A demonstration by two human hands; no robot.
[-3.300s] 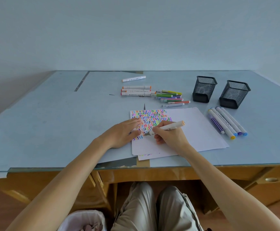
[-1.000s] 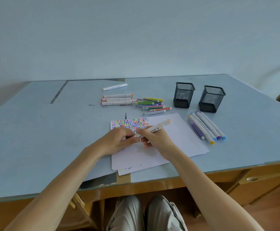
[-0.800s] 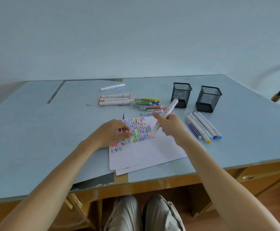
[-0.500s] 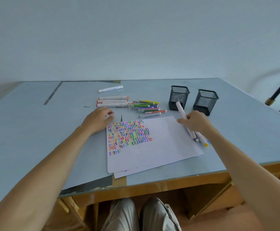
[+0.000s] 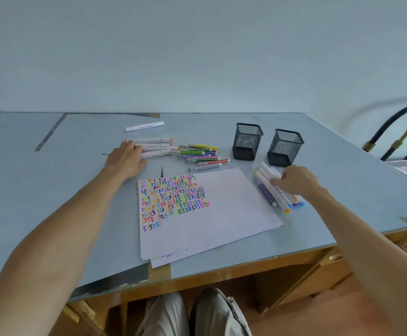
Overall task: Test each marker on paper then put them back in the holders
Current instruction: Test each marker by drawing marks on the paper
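The white paper (image 5: 221,214) lies in front of me, with rows of coloured squiggles on its upper left. My left hand (image 5: 127,160) rests on the left ends of three white markers (image 5: 156,147); whether it grips one is hidden. My right hand (image 5: 294,181) hovers over a row of white markers (image 5: 274,195) right of the paper, fingertips touching them, nothing lifted. Behind that row stand two black mesh holders (image 5: 247,141) (image 5: 285,147). A bunch of thin coloured pens (image 5: 201,154) lies between the white markers and the holders.
A single white marker (image 5: 144,126) lies farther back on the blue-grey table (image 5: 52,190). A metal bed frame (image 5: 396,132) stands past the table's right edge. My knees show under the front edge.
My right hand carried the white marker from the paper to the row on the right and laid it there. My left hand left the paper and reached back to the three white markers.
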